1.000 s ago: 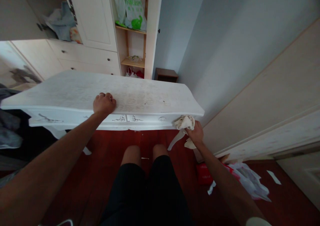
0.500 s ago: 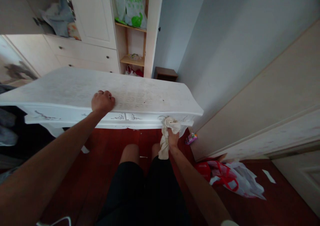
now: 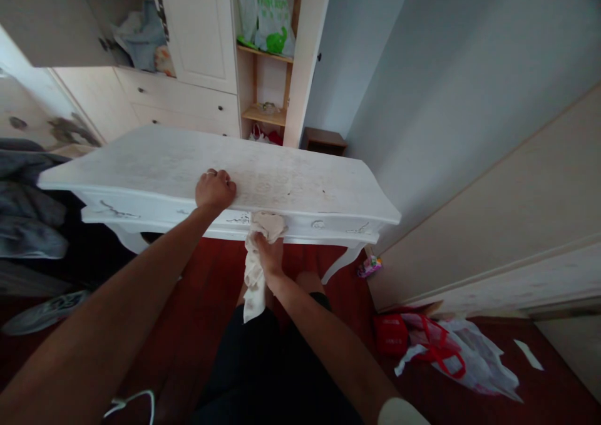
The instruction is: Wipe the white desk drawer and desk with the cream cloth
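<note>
A white table [image 3: 188, 149] with curved legs and carved drawer fronts stands before me, its top smudged grey with a few dark specks. My left hand [image 3: 215, 188] rests on the top near the front edge, fingers curled into a fist, a ring on one finger; I see nothing in it. Below the edge, my right hand [image 3: 270, 253] grips a cream-coloured cloth [image 3: 255, 275]. The bunched upper part of the cloth presses against the drawer front near the middle, and its loose end hangs down over my leg.
Behind the table stands a white wardrobe [image 3: 201, 43] with an open door and plastic bags [image 3: 275, 18] on a shelf. Right of me is a wall, with red and white bags [image 3: 441, 350] on the floor. Clothes [image 3: 28, 206] and a shoe [image 3: 44, 312] lie left.
My right hand has slid the cloth leftward along the drawer front, from near the right end to the middle. My left hand stays on the tabletop. The view has shifted slightly left.
</note>
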The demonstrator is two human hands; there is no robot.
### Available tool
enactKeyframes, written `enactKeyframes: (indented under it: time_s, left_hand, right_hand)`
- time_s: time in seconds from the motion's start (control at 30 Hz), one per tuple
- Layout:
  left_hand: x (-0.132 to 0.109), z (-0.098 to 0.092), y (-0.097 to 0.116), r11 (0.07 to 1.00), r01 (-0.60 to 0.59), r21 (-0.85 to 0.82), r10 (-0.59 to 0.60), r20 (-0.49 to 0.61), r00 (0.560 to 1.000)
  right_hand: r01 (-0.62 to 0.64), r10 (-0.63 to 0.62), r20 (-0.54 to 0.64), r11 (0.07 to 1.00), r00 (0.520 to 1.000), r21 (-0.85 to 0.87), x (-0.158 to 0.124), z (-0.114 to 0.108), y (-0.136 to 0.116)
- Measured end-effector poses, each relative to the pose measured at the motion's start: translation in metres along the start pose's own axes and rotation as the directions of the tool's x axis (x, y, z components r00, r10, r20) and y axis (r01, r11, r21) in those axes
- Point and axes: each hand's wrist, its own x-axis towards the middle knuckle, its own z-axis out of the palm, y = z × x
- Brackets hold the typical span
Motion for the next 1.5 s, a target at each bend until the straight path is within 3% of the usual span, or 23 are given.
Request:
enactKeyframes:
  time_s: [0.07, 0.13, 0.2, 0.27, 0.37, 0.5, 0.63, 0.7, 0.77, 0.8, 0.93, 1.03, 1.1, 1.17, 1.23, 1.3, 1.4, 1.5]
  left_hand:
    - [-0.001, 0.000, 0.000, 1.000, -0.005, -0.010, 0.005, 0.004, 1.000]
    - [-0.001, 0.000, 0.000, 1.000, -0.009, -0.028, 0.009, 0.003, 1.000]
    - [-0.001, 0.000, -0.001, 0.999, -0.009, -0.050, 0.009, 0.000, 1.000]
    - [-0.002, 0.000, -0.001, 0.998, -0.007, -0.061, 0.007, -0.002, 1.000]
    - [-0.002, 0.000, -0.001, 0.998, -0.007, -0.057, 0.007, -0.004, 1.000]
    - [-0.002, -0.001, 0.000, 0.998, -0.007, -0.061, 0.007, -0.006, 1.000]
    - [-0.002, -0.002, 0.000, 0.998, -0.009, -0.059, 0.009, -0.003, 1.000]
    - [-0.002, -0.002, 0.000, 0.999, -0.008, -0.053, 0.008, -0.006, 1.000]
    - [-0.002, -0.002, 0.000, 0.999, -0.006, -0.048, 0.006, -0.005, 1.000]
    - [-0.002, -0.002, 0.000, 0.999, -0.004, -0.046, 0.004, -0.003, 1.000]
    - [-0.002, -0.003, 0.000, 0.999, 0.001, -0.035, -0.001, -0.003, 1.000]
    - [-0.002, -0.003, -0.001, 1.000, -0.006, -0.025, 0.006, -0.004, 1.000]
    - [-0.001, -0.003, -0.002, 1.000, -0.013, -0.015, 0.013, -0.001, 1.000]
    - [-0.001, -0.003, -0.002, 1.000, -0.016, -0.003, 0.016, 0.008, 1.000]
    - [0.000, -0.004, -0.001, 1.000, -0.017, 0.008, 0.017, 0.018, 1.000]
    - [0.000, -0.004, -0.001, 1.000, -0.013, 0.015, 0.013, 0.026, 1.000]
    - [0.000, -0.005, -0.001, 1.000, -0.004, 0.017, 0.004, 0.024, 1.000]
    - [0.001, -0.004, -0.001, 1.000, 0.001, 0.015, -0.001, 0.017, 1.000]
  right_hand:
    - [0.091, -0.084, 0.037, 0.944, 0.996, -0.316, 0.002, -0.007, -0.008]
    - [0.263, -0.164, 0.215, 0.753, 0.963, -0.603, 0.005, -0.020, -0.014]
    - [0.425, -0.187, 0.393, 0.570, 0.900, -0.703, 0.008, -0.033, -0.020]
    - [0.486, -0.164, 0.468, 0.474, 0.868, -0.734, 0.011, -0.040, -0.029]
    - [0.459, -0.052, 0.490, 0.448, 0.870, -0.767, 0.017, -0.047, -0.048]
    - [0.457, 0.058, 0.546, 0.479, 0.836, -0.749, 0.028, -0.070, -0.073]
    - [0.487, -0.078, 0.572, 0.625, 0.816, -0.610, 0.048, -0.119, -0.092]
    - [0.488, -0.227, 0.498, 0.719, 0.837, -0.494, 0.066, -0.147, -0.103]
    - [0.487, -0.386, 0.300, 0.744, 0.872, -0.458, 0.093, -0.172, -0.115]
    - [0.498, -0.470, 0.183, 0.739, 0.864, -0.454, 0.109, -0.182, -0.121]
    - [0.590, -0.696, -0.174, 0.694, 0.697, -0.413, 0.182, -0.202, -0.141]
    - [0.562, -0.673, -0.396, 0.739, 0.624, -0.370, 0.217, -0.201, -0.140]
    - [0.496, -0.656, -0.399, 0.750, 0.641, -0.438, 0.222, -0.198, -0.128]
    - [0.396, -0.628, -0.249, 0.700, 0.737, -0.594, 0.213, -0.196, -0.112]
    - [0.314, -0.511, -0.027, 0.568, 0.859, -0.761, 0.199, -0.196, -0.096]
    - [0.287, -0.369, 0.125, 0.425, 0.921, -0.859, 0.186, -0.198, -0.083]
    - [0.315, -0.304, 0.214, 0.338, 0.928, -0.887, 0.182, -0.202, -0.076]
    - [0.451, -0.263, 0.375, 0.366, 0.889, -0.814, 0.197, -0.213, -0.081]
